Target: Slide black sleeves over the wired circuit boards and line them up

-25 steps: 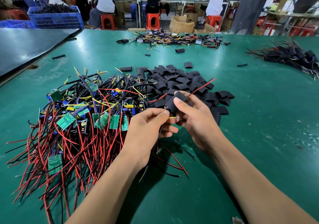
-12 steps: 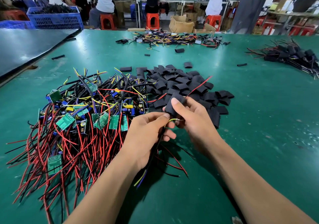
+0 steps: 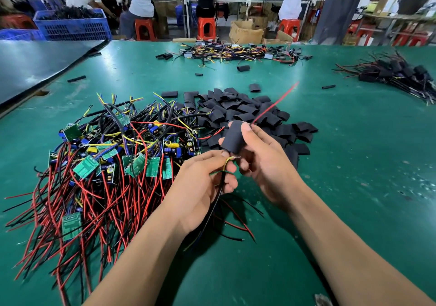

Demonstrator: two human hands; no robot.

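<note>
Left of frame: tangled heap of flat green circuit boards point(image 3: 85, 167) with glossy red and black leads.
Centre: left hand point(image 3: 203, 183) pinching thin yellow-green wire ends point(image 3: 228, 160).
Matte, flattened black sleeve point(image 3: 233, 138) gripped in right hand point(image 3: 264, 161), red wire point(image 3: 273, 105) leaving its top.
Behind: loose sleeves point(image 3: 247, 110) on scuffed green tabletop point(image 3: 354, 164).

The black sleeve point(image 3: 233, 138) gripped by the right hand point(image 3: 264, 164) has tipped up from its slant and now stands nearly upright. The red wire point(image 3: 273, 104) coming out of its top has pushed further out toward 1 o'clock. At the sleeve's 6 o'clock, more of the yellow and green wire ends point(image 3: 227, 161) pinched by the left hand point(image 3: 200, 183) now shows.
</note>
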